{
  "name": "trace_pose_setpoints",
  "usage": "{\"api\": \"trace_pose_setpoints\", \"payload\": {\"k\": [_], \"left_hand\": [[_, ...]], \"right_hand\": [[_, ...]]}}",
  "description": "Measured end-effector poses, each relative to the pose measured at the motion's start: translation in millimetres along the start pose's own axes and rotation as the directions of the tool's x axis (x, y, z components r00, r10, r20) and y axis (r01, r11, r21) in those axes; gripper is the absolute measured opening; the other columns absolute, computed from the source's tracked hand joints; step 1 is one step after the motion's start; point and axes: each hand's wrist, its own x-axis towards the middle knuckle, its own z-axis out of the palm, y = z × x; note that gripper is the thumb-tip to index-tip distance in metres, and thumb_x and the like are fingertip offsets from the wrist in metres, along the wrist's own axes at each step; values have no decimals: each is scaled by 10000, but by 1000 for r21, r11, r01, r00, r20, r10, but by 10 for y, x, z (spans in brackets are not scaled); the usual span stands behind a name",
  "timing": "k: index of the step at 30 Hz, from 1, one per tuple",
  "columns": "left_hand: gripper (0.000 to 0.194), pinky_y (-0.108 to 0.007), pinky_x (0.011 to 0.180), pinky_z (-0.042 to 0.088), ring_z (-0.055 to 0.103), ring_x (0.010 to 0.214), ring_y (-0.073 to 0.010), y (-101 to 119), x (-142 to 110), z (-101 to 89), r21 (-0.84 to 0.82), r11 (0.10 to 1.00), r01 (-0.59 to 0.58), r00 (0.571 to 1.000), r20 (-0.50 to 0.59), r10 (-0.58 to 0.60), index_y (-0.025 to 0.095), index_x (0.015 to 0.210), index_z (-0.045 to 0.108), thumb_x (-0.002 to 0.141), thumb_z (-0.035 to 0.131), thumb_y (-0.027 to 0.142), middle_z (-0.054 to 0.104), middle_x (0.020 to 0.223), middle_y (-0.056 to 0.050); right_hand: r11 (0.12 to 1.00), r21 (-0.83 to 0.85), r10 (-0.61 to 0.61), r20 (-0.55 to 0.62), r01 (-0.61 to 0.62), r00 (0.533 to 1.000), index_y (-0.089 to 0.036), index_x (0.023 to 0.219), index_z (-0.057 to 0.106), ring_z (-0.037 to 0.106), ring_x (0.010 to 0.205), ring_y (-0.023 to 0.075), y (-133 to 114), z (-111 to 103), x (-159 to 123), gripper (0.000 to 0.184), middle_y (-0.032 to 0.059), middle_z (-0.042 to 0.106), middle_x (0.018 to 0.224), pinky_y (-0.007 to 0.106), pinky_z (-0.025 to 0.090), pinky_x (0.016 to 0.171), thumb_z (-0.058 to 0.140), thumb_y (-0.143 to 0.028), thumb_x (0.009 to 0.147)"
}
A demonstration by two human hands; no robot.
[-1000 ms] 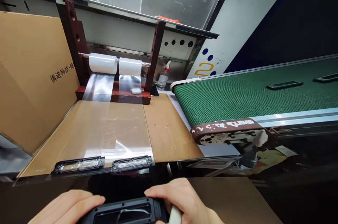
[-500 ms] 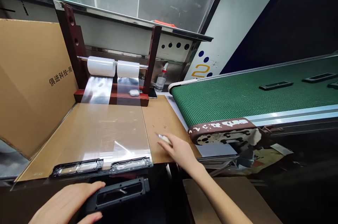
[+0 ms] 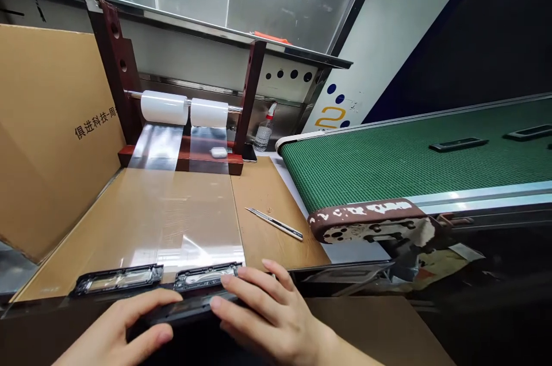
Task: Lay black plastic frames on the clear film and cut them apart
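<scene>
**Q:** What's under the hands?
**A:** A black moulded plastic frame [image 3: 185, 309], long and rectangular, at bottom centre of view, mostly covered by both hands.

**Q:** Hand state?
**A:** Left hand [image 3: 114, 328]: fingers curved over the frame's near side, thumb lower. Right hand [image 3: 269, 315]: fingers spread and laid across the frame's right end. Whether either is truly gripping, I cannot tell.

**Q:** Nearby?
**A:** Just ahead of the right fingertips, two matching black frames [image 3: 116, 278] [image 3: 207, 277] sit end to end on clear plastic film [image 3: 181, 222], which lies over a tan cardboard sheet [image 3: 280, 211]. The film runs up to two white film rolls [image 3: 164, 107] [image 3: 209, 112] on a steel rod, held by dark red wooden uprights [image 3: 116, 50].

**Q:** Further out?
**A:** A steel utility knife [image 3: 276, 223] lies on the cardboard, right of the film. A green mesh conveyor belt [image 3: 388, 159] fills the right side. A cardboard panel [image 3: 56, 124] with black Chinese print stands at left.
</scene>
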Motion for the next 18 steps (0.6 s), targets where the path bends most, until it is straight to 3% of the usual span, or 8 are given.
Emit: {"api": "trace_pose_setpoints", "payload": {"k": [2,4,7,10,15,18], "left_hand": [[446,-394,907,487,674,889,-260,185,78,-67,-102,994,32,993,120,-20,371,1111,667,784,553,653,750,899,10],[389,-321,811,472,666,757,-217,410,163,-142,-228,973,26,968,251,33,320,982,710,782,588,631,711,690,34],[435,-251,651,443,651,623,-165,694,293,-235,-418,898,135,935,353,24,225,730,683,745,620,655,655,589,32],[483,-230,607,451,658,609,-153,829,395,-287,-470,854,223,921,389,-26,193,651,612,719,636,671,642,593,17],[485,-238,621,499,659,576,-156,866,469,-320,-506,806,307,908,411,-88,168,702,668,696,678,653,672,587,-30],[552,-276,755,532,691,750,-203,862,547,-324,-596,752,280,953,265,-146,154,883,693,753,591,680,728,774,-83]], "right_hand": [[999,-27,-39,24,40,999,-246,1156,666,558,1096,108,106,-7,42,248,-40,708,1112,273,223,1162,529,-194,956],[993,-50,-104,54,106,993,-214,1170,661,569,1032,108,218,-37,117,272,-28,713,1076,257,226,1156,492,-152,965],[988,-63,-133,73,138,988,-169,1130,674,570,948,123,328,-74,243,223,-7,714,1013,259,241,1146,545,-202,952],[989,-83,-116,95,124,989,-147,1146,657,574,972,138,369,-54,293,252,24,702,1013,278,265,1132,550,-272,955],[993,-90,-70,109,80,992,-134,1180,619,607,936,143,436,51,232,262,37,702,959,291,365,1037,515,-131,940],[999,-40,-2,64,4,998,-108,1128,619,616,881,167,529,117,202,228,62,693,920,325,442,943,557,-183,922]]}}
